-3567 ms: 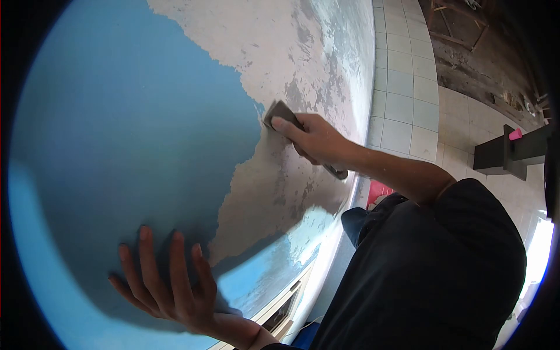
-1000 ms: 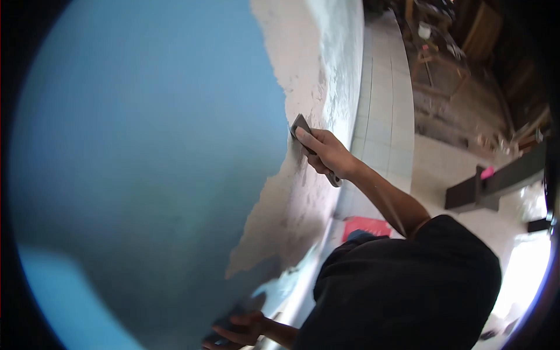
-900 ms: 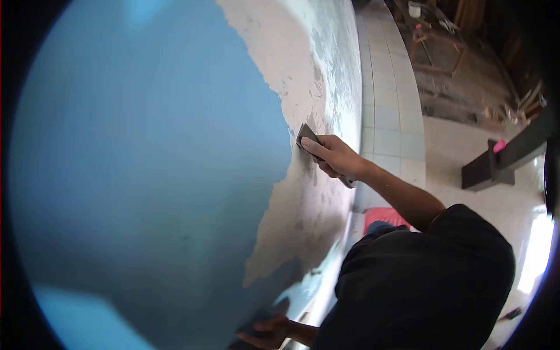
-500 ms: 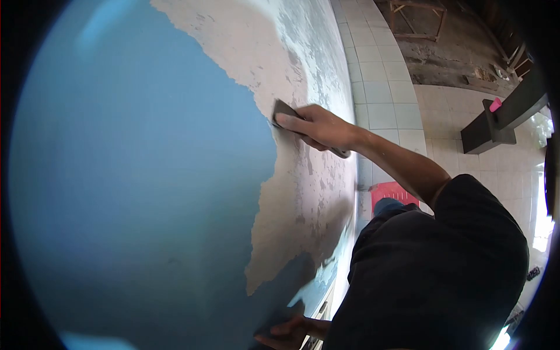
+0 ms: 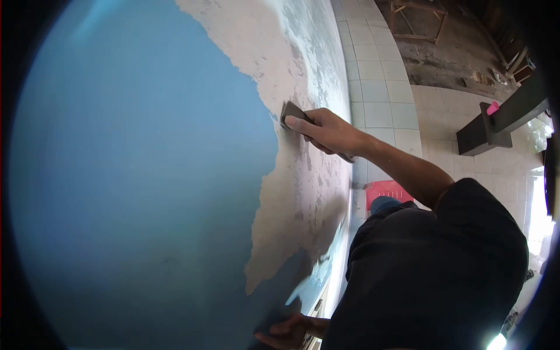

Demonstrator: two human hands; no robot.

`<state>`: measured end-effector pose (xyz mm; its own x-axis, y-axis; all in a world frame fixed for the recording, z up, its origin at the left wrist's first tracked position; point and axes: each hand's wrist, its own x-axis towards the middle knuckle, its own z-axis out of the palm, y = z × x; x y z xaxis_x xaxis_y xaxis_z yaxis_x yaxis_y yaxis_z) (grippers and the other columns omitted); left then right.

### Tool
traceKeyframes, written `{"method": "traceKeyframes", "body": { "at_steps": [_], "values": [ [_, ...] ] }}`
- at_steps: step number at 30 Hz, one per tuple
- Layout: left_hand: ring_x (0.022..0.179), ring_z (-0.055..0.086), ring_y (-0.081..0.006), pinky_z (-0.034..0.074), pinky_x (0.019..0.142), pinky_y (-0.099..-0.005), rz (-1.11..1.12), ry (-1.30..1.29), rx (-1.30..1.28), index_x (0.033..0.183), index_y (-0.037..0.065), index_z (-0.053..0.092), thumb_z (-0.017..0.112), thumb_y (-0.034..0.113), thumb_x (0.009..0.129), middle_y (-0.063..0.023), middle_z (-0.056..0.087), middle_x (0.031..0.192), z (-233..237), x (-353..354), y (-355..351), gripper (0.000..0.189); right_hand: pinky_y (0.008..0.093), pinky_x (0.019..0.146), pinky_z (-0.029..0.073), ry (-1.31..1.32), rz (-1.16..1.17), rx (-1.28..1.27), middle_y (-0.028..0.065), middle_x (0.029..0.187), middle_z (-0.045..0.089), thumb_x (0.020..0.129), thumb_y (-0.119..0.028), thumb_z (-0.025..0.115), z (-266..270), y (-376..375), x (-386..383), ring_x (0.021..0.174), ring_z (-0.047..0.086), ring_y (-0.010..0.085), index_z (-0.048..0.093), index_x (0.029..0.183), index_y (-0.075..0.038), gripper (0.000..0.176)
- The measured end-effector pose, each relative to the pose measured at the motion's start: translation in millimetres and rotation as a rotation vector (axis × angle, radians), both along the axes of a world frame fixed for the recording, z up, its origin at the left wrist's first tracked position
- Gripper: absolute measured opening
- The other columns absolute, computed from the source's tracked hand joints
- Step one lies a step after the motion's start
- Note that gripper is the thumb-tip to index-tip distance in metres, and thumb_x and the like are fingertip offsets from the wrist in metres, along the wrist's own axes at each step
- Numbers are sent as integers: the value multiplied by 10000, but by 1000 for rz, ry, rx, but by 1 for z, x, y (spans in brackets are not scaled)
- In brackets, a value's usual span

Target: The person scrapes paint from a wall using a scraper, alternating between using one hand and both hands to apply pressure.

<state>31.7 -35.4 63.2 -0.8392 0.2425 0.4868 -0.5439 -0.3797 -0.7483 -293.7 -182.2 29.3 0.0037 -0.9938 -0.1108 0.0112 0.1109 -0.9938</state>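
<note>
My right hand (image 5: 329,131) is closed around a scraper (image 5: 296,111), thumb along its dark flat blade and the handle end jutting out below the palm. The blade's edge is at the wall, on a pale, ragged-edged patch (image 5: 271,216) just beside the blue paint (image 5: 146,151). Grey and whitish mottling covers the patch towards its right. My left hand (image 5: 286,332), low in the view and partly in shadow, has its fingers curled near the wall. Something dark lies against those fingers, too shadowed to name.
A pale tiled strip (image 5: 376,87) runs along the wall's base. Beside my body stands a red plastic stool (image 5: 388,189), partly covered. Further right are a dark post (image 5: 475,137) with a pink cup (image 5: 493,108) and a wooden frame (image 5: 417,38).
My right hand and the scraper have shifted slightly right and down, and the blade is turned a little. The view has moved slightly. My left hand stays about where it was.
</note>
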Motion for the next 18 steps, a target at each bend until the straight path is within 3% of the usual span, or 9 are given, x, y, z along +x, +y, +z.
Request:
{"method": "traceKeyframes", "body": {
  "at_steps": [4, 9, 11, 15, 18],
  "values": [
    [991, 640, -400, 477, 914, -592, -26, -11, 3, 1366, 165, 258, 451, 183, 1006, -146, 620, 846, 8, -9, -1, 410, 208, 338, 301, 30, 7, -80, -57, 490, 401, 912, -644, 506, 4, -7, -6, 369, 359, 36, 518, 734, -89, 583],
    [1004, 627, -395, 469, 917, -581, 23, -49, 13, 1267, 101, 419, 459, 231, 1005, -155, 612, 909, 13, -11, -3, 295, 227, 347, 289, -159, 43, 95, -44, 505, 386, 922, -628, 492, -1, 6, 9, 392, 372, 49, 489, 711, -122, 549],
    [1062, 586, -388, 442, 943, -569, 49, 109, 128, 1247, 85, 463, 459, 238, 1006, -170, 584, 1002, 0, -14, 12, 286, 229, 350, 286, -196, 29, 70, -45, 501, 371, 925, -619, 493, 6, 4, 9, 391, 352, 45, 476, 710, -127, 537],
    [1179, 503, -376, 390, 995, -545, 42, 763, 371, 1208, 53, 550, 461, 254, 1007, -199, 528, 1187, -31, -29, 40, 298, 233, 354, 223, -319, 15, 177, -60, 521, 328, 918, -627, 503, 13, 14, 14, 399, 265, 37, 428, 718, -137, 535],
    [1267, 442, -367, 350, 1035, -527, 51, 929, 379, 1178, 29, 616, 462, 265, 1008, -221, 485, 1326, -38, -37, 44, 329, 241, 349, 198, -388, 47, 198, -62, 516, 302, 931, -613, 490, 10, 13, 19, 391, 237, 40, 408, 718, -140, 525]
  ]
}}
